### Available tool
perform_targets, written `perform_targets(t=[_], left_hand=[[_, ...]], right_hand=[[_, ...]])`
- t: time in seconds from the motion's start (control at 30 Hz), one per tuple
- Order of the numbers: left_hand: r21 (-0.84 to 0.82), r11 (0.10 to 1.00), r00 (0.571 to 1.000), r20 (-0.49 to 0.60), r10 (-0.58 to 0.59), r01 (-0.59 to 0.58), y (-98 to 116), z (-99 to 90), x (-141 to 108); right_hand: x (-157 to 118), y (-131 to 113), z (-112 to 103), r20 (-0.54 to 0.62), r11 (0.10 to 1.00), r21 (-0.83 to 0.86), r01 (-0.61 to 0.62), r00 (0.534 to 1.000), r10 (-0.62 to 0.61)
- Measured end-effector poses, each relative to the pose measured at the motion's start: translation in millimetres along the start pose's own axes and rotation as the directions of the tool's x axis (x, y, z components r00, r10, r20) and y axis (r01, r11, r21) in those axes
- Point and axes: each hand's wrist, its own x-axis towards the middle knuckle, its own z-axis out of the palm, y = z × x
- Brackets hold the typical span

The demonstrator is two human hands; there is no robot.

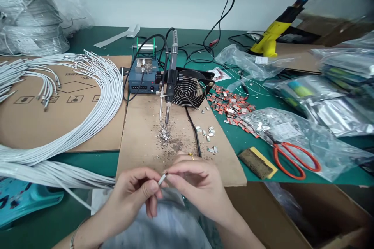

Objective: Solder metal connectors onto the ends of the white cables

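Note:
Between my two hands is the end of a white cable (161, 180), with a small dark, copper-coloured tip. My left hand (137, 190) pinches its white sheath between thumb and fingers. The fingertips of my right hand (197, 181) are closed on the tip itself; its fine detail is too small to make out. Just beyond my hands, a soldering iron (169, 93) hangs tip-down in a stand over a pile of solder scraps (164, 135). To the right of that pile, several small metal connectors (208, 136) lie on the cardboard (146, 116).
White cables (108, 97) lie bundled at left. Behind the iron stand a blue soldering station (143, 79), a solder spool (145, 46) and a fan (188, 91). Orange-and-silver connectors (232, 105), red-handled scissors (295, 159), a sponge (257, 162) and a yellow heat gun (271, 35) are at right.

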Motion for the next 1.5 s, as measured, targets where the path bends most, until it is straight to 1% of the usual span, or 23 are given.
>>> perform_targets(t=[0.1, 0.17, 0.23, 0.3, 0.33, 0.4, 0.43, 0.47, 0.5, 0.57, 0.63, 0.67, 0.7, 0.77, 0.83, 0.9, 0.97, 1.07, 1.17, 1.27, 1.37, 1.43, 1.5], left_hand=[[0.014, 1.0, 1.0, -0.003, -0.001, 0.001, -1.0, 0.3, 1.0], [0.032, 0.999, 1.0, 0.001, 0.001, -0.001, -2.5, -0.3, 1.5], [0.06, 0.998, 1.0, 0.015, 0.016, -0.017, -3.0, -0.9, 2.1], [0.112, 0.992, 0.998, 0.024, 0.061, -0.064, -1.8, -1.4, 2.9], [0.143, 0.986, 0.996, 0.035, 0.084, -0.089, -0.8, -1.7, 3.2], [0.192, 0.976, 0.993, 0.067, 0.094, -0.106, 1.5, -2.7, 3.6], [0.206, 0.974, 0.993, 0.085, 0.078, -0.095, 2.3, -3.4, 3.6], [0.215, 0.974, 0.994, 0.095, 0.057, -0.077, 2.8, -4.2, 3.6], [0.225, 0.973, 0.995, 0.091, 0.04, -0.06, 3.0, -5.0, 3.5], [0.262, 0.964, 0.998, 0.038, 0.04, -0.049, 2.7, -6.3, 3.0], [0.317, 0.947, 0.997, -0.031, 0.069, -0.055, 2.6, -6.8, 2.5], [0.347, 0.936, 0.995, -0.053, 0.083, -0.06, 2.8, -6.8, 2.2], [0.381, 0.922, 0.993, -0.063, 0.095, -0.064, 3.3, -6.7, 1.9], [0.459, 0.885, 0.991, -0.058, 0.117, -0.078, 4.5, -6.5, 1.6], [0.519, 0.85, 0.992, -0.039, 0.123, -0.086, 5.6, -6.2, 1.4], [0.523, 0.849, 0.993, -0.03, 0.11, -0.078, 5.9, -5.3, 1.4], [0.463, 0.885, 0.996, -0.037, 0.077, -0.052, 5.0, -3.4, 1.6], [0.323, 0.946, 0.996, -0.071, 0.043, -0.018, 2.5, 0.5, 2.7], [0.247, 0.969, 0.995, -0.096, 0.042, -0.017, 0.9, 2.9, 4.7], [0.214, 0.977, 0.994, -0.106, 0.031, -0.007, 2.0, 3.9, 5.5], [0.216, 0.976, 0.988, -0.155, 0.004, 0.03, 5.4, 4.5, 3.6], [0.231, 0.971, 0.982, -0.188, -0.019, 0.063, 8.0, 3.2, 1.6], [0.247, 0.965, 0.975, -0.219, -0.027, 0.082, 10.3, -1.2, 0.1]], right_hand=[[-0.7, -2.4, 2.1, 0.007, 0.993, -0.08, 0.085, 0.996, -0.085], [-1.0, -2.1, 2.1, 0.0, 0.99, -0.106, 0.092, 0.996, -0.092], [-1.2, 0.4, 2.6, -0.022, 0.996, -0.071, 0.057, 0.998, -0.059], [-0.9, 5.2, 4.1, 0.004, 0.992, 0.109, -0.057, 0.998, 0.057], [-0.4, 8.3, 5.2, 0.056, 0.954, 0.251, -0.163, 0.986, 0.154], [1.2, 14.4, 6.7, 0.224, 0.776, 0.489, -0.399, 0.917, 0.33], [2.1, 16.8, 6.8, 0.304, 0.68, 0.548, -0.486, 0.874, 0.38], [2.9, 18.3, 6.4, 0.351, 0.622, 0.568, -0.539, 0.842, 0.409], [3.6, 18.7, 5.3, 0.363, 0.617, 0.555, -0.558, 0.83, 0.423], [3.9, 16.5, 2.0, 0.285, 0.733, 0.452, -0.508, 0.861, 0.421], [3.0, 11.2, -1.6, 0.137, 0.889, 0.25, -0.384, 0.923, 0.36], [2.3, 8.2, -3.2, 0.078, 0.943, 0.121, -0.31, 0.95, 0.303], [1.7, 5.2, -4.5, 0.045, 0.97, 0.003, -0.244, 0.969, 0.243], [0.9, 0.2, -6.4, 0.042, 0.972, -0.17, -0.159, 0.985, 0.169], [1.0, -2.6, -7.2, 0.057, 0.957, -0.245, -0.158, 0.983, 0.176], [1.6, -2.5, -6.3, 0.058, 0.963, -0.202, -0.179, 0.979, 0.195], [1.9, 0.9, -3.4, 0.033, 0.984, -0.068, -0.164, 0.985, 0.167], [1.5, 10.5, 4.2, -0.055, 0.983, 0.139, -0.12, 0.99, 0.128], [0.8, 18.2, 11.9, -0.136, 0.956, 0.254, -0.145, 0.973, 0.184], [0.6, 16.5, 15.8, -0.098, 0.932, 0.307, -0.194, 0.967, 0.234], [2.1, 8.4, 9.2, -0.046, 0.947, 0.248, -0.203, 0.974, 0.221], [5.5, 2.8, -8.2, -0.13, 0.98, 0.113, -0.166, 0.975, 0.18], [11.4, -2.1, -39.8, -0.295, 0.981, -0.151, -0.124, 0.952, 0.075]])
